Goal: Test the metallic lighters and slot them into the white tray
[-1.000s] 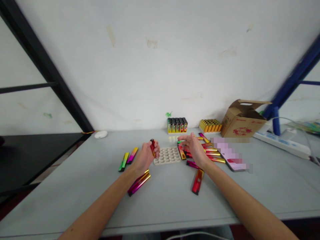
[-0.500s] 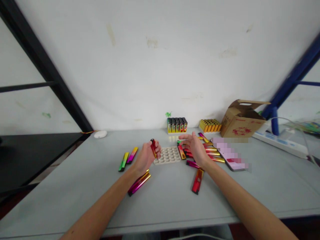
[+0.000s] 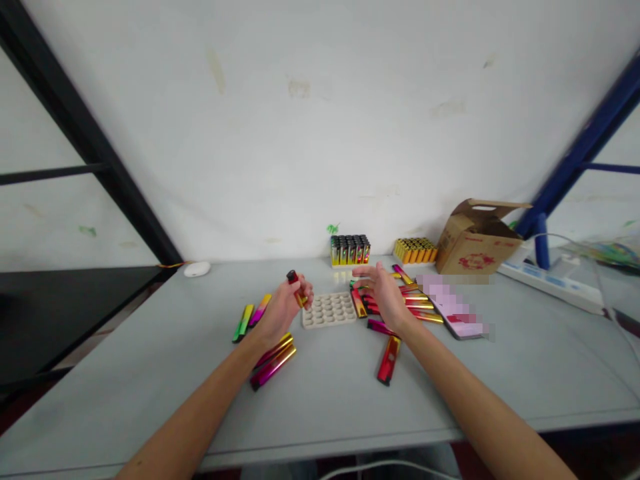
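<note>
My left hand [image 3: 281,310] is closed around a short, shiny red-and-gold tube with a black end [image 3: 296,287], tilted, just left of a pale tray with rows of round holes [image 3: 330,311]. The holes I can see hold nothing. My right hand [image 3: 383,293] hovers with its fingers apart over a pile of red and gold tubes [image 3: 423,307] right of the tray. A red tube [image 3: 389,361] lies below that wrist. Purple-and-gold tubes [image 3: 273,369] rest under my left forearm, and a green-and-yellow tube [image 3: 243,323] lies further left.
By the wall stand a tray of upright black-topped pieces [image 3: 350,251] and a tray of yellow-orange cylinders [image 3: 416,250]. An opened cardboard box [image 3: 475,247], a phone [image 3: 453,307] and a white power strip [image 3: 555,287] occupy the right. A white rounded case [image 3: 197,269] sits at back left.
My left hand has shifted slightly left and turned, showing more of the tube it holds. My right hand keeps nearly the same pose. The whole view has slid a little.
</note>
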A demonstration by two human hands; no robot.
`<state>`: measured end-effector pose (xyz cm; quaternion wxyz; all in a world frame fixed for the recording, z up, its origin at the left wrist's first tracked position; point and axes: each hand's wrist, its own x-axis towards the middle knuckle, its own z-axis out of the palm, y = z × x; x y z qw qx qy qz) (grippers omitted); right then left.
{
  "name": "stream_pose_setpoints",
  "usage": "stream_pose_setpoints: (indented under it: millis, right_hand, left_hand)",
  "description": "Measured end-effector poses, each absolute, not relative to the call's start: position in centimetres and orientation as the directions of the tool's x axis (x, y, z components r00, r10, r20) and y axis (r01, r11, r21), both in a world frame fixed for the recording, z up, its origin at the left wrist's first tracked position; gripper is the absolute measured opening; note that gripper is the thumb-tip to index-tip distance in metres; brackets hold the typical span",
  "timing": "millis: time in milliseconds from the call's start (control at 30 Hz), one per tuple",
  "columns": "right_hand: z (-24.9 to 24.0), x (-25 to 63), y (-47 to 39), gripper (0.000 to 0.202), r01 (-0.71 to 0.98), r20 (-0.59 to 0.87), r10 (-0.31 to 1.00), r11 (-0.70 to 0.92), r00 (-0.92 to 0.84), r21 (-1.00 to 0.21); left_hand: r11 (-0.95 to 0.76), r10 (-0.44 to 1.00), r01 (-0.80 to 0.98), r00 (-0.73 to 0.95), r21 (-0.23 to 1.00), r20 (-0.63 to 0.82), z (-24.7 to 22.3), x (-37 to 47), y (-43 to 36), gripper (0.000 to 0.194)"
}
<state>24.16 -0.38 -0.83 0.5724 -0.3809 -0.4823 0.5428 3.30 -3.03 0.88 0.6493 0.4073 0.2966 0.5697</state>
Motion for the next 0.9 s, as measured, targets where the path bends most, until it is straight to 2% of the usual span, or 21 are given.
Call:
stream_pose_setpoints:
  millis: [200, 367, 433, 500, 533, 600, 667, 767, 900]
  right_hand:
    - [-0.9, 24.6, -0.4, 0.051, -0.250, 0.131, 0.990, 0.115, -0.051, -0.961]
    - [-1.1, 24.9, -0.1, 0.052, -0.212, 0.140, 0.990, 0.133, -0.021, -0.968]
    - [-1.1, 25.0, -0.2, 0.053, -0.150, 0.167, 0.986, 0.161, -0.023, -0.975]
    - [-1.1, 25.1, -0.4, 0.050, 0.020, 0.271, 0.962, 0.271, -0.031, -0.962]
    - [-1.2, 25.1, -0.6, 0.046, 0.152, 0.350, 0.935, 0.355, -0.058, -0.922]
    - [-1.3, 24.9, -0.9, 0.036, 0.425, 0.489, 0.853, 0.517, -0.182, -0.743]
    - [-1.6, 24.7, -1.3, 0.028, 0.590, 0.517, 0.784, 0.608, -0.343, -0.531]
    - [-2.3, 24.2, -1.8, 0.027, 0.662, 0.453, 0.743, 0.658, -0.492, -0.360]
    - [-2.9, 24.1, -2.0, 0.034, 0.677, 0.384, 0.734, 0.673, -0.560, -0.298]
  left_hand:
    - [-0.095, 0.994, -0.387, 0.014, 0.917, 0.109, 0.3, 2.5, -2.0, 0.010]
    - [-0.179, 0.984, -0.160, -0.030, 0.971, 0.176, -0.5, 1.5, -1.2, 0.016]
    - [-0.202, 0.979, -0.097, -0.055, 0.975, 0.197, -0.4, 1.3, -1.2, 0.017]
    - [-0.204, 0.977, -0.045, -0.064, 0.978, 0.201, -0.1, 1.2, -1.3, 0.020]
    - [-0.205, 0.977, -0.016, -0.062, 0.979, 0.204, 0.0, 1.2, -1.3, 0.022]
    - [-0.212, 0.974, 0.045, -0.068, 0.976, 0.215, -0.1, 1.2, -1.2, 0.025]
    - [-0.213, 0.971, 0.099, -0.084, 0.972, 0.222, -0.5, 1.2, -0.9, 0.028]
    - [-0.222, 0.965, 0.155, -0.104, 0.963, 0.239, -1.5, 0.9, -0.3, 0.031]
    - [-0.259, 0.953, 0.221, -0.101, 0.940, 0.286, -2.7, 0.8, 0.3, 0.025]
